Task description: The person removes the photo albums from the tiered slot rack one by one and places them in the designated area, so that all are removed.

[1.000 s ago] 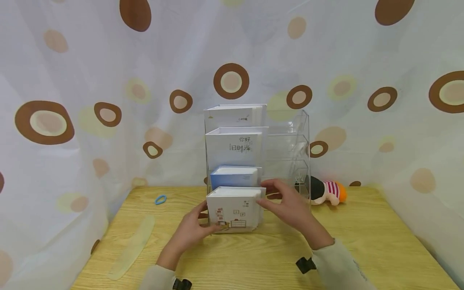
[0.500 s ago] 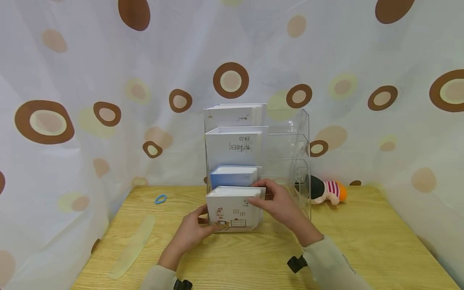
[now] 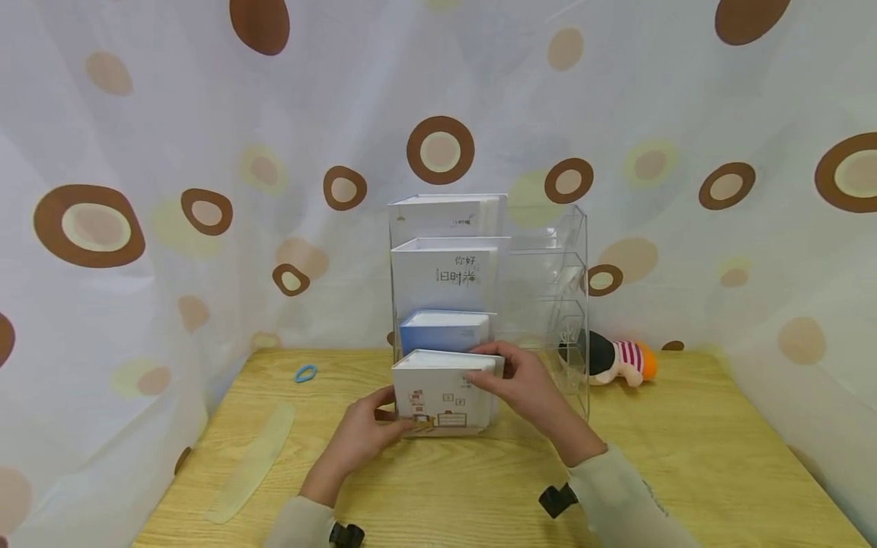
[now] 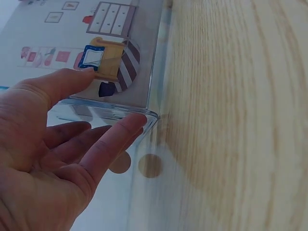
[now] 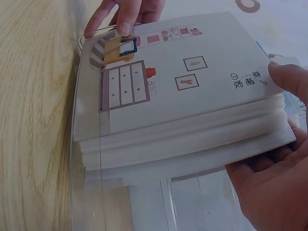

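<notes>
A white photo album (image 3: 438, 384) with a drawn room on its cover stands in the lowest front pocket of a clear acrylic rack (image 3: 537, 278). My right hand (image 3: 527, 387) pinches this album at its upper right, thumb on the cover and fingers behind, as the right wrist view shows. My left hand (image 3: 366, 430) holds the rack's lower left corner. In the left wrist view its thumb lies on the front panel (image 4: 127, 94) and its fingers lie along the side wall. Behind stand a blue album (image 3: 438, 335) and two taller white albums, one titled in black (image 3: 438, 278).
Right of the rack lies a doll (image 3: 620, 361) with a striped top and an orange head. A blue ring (image 3: 305, 374) and a pale translucent strip (image 3: 253, 464) lie on the wooden table (image 3: 438, 498) at left. A spotted curtain hangs behind.
My right hand has moved a little left, further over the front album's upper right corner, and now pinches it. The left hand and the albums look about unmoved.
</notes>
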Tool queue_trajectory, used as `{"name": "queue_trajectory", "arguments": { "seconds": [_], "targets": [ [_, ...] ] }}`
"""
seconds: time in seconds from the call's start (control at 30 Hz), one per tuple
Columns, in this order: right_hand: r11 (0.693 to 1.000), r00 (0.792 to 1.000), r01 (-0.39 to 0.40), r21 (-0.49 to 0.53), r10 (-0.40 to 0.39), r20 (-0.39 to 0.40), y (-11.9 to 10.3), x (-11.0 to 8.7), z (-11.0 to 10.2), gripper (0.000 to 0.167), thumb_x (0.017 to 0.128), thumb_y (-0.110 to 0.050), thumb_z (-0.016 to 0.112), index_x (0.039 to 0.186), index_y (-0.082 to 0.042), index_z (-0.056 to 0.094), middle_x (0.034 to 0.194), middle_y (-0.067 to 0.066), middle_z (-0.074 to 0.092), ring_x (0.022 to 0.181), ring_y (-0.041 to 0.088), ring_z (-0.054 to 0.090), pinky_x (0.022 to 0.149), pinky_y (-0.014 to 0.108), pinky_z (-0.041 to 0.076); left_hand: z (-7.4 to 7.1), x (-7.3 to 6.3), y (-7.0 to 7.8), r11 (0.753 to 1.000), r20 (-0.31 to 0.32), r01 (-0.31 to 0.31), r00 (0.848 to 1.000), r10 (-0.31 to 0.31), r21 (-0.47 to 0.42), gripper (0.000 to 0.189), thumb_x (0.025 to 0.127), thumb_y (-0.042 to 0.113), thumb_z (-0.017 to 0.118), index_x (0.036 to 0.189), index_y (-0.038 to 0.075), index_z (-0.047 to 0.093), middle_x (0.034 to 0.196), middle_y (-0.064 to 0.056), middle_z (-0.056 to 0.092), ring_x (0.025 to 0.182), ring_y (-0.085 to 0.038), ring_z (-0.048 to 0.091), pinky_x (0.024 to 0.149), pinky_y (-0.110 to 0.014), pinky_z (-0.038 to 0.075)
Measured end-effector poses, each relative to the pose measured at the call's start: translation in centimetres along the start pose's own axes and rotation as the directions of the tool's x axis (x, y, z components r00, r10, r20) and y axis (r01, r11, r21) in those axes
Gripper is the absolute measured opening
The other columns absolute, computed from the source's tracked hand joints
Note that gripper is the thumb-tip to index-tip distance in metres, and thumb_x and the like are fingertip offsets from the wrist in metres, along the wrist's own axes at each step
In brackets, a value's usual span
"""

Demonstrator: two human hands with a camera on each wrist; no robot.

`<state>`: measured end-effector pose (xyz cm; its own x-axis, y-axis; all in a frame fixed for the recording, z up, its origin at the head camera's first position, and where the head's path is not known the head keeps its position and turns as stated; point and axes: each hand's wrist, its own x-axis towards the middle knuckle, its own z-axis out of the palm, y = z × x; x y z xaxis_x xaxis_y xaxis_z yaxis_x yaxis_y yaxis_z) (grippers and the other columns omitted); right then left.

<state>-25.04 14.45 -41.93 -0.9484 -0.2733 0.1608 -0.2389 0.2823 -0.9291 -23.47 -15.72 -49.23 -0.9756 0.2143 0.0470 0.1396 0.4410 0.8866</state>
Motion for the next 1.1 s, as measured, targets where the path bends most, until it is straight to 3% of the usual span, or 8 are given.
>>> {"name": "queue_trajectory", "arguments": {
  "seconds": [0.2,0.3,0.4,0.57,0.77,1.1],
  "targets": [
    [0.997,0.999,-0.025,0.078,0.027,-0.017,0.0,0.1,0.3,0.039,0.103,-0.020,0.084,0.137,-0.005,0.074,0.136,0.020,0.074,0.106,0.016,0.073,0.090,0.029,0.063,-0.1,0.0,0.1,1.000,-0.002,0.003,1.000,-0.003,-0.006,0.070,0.098,0.023,0.090,0.159,0.005,0.060,0.154,-0.022,0.069,0.122,-0.036,0.079,0.084,-0.038,0.072],
    [0.994,0.998,-0.041,0.098,0.046,-0.050,0.1,0.2,0.6,0.037,0.102,-0.018,0.085,0.135,-0.005,0.075,0.131,0.019,0.074,0.099,0.014,0.069,0.085,0.028,0.061,-0.2,0.1,0.0,1.000,-0.006,0.008,1.000,-0.008,-0.010,0.071,0.098,0.023,0.090,0.159,0.005,0.060,0.155,-0.021,0.068,0.123,-0.036,0.078,0.086,-0.038,0.072],
    [0.994,0.995,-0.038,0.102,0.046,-0.085,0.1,0.3,0.9,0.034,0.102,-0.017,0.085,0.132,-0.005,0.076,0.128,0.013,0.072,0.093,0.013,0.062,0.077,0.026,0.056,-0.2,0.1,0.0,1.000,-0.015,0.015,1.000,-0.015,-0.005,0.071,0.097,0.023,0.090,0.159,0.005,0.061,0.157,-0.022,0.067,0.122,-0.035,0.079,0.085,-0.038,0.072],
    [0.993,0.992,-0.010,0.119,0.025,-0.123,0.2,0.2,1.4,0.029,0.101,-0.014,0.085,0.126,-0.002,0.078,0.123,0.009,0.073,0.096,0.010,0.065,0.079,0.023,0.059,-0.2,0.0,0.0,0.999,-0.021,0.031,0.999,-0.032,-0.013,0.072,0.096,0.021,0.092,0.158,0.002,0.061,0.158,-0.023,0.065,0.120,-0.034,0.080,0.083,-0.036,0.071],
    [0.991,0.991,0.022,0.135,-0.004,-0.132,0.3,0.2,1.8,0.027,0.102,-0.012,0.083,0.125,0.000,0.077,0.128,0.014,0.073,0.100,0.008,0.072,0.085,0.024,0.064,-0.2,0.0,-0.1,0.999,-0.022,0.023,0.999,-0.024,-0.037,0.072,0.096,0.018,0.091,0.158,0.001,0.059,0.155,-0.024,0.067,0.121,-0.036,0.079,0.088,-0.039,0.072],
    [0.995,0.990,0.038,0.096,-0.024,-0.141,0.1,0.0,1.9,0.025,0.103,-0.016,0.083,0.125,-0.004,0.079,0.135,0.020,0.072,0.097,0.006,0.072,0.083,0.023,0.063,-0.4,-0.1,-0.3,0.998,-0.004,0.034,0.999,-0.034,-0.054,0.068,0.098,0.017,0.089,0.159,0.003,0.060,0.156,-0.023,0.066,0.124,-0.037,0.077,0.092,-0.041,0.072]
  ]
}}
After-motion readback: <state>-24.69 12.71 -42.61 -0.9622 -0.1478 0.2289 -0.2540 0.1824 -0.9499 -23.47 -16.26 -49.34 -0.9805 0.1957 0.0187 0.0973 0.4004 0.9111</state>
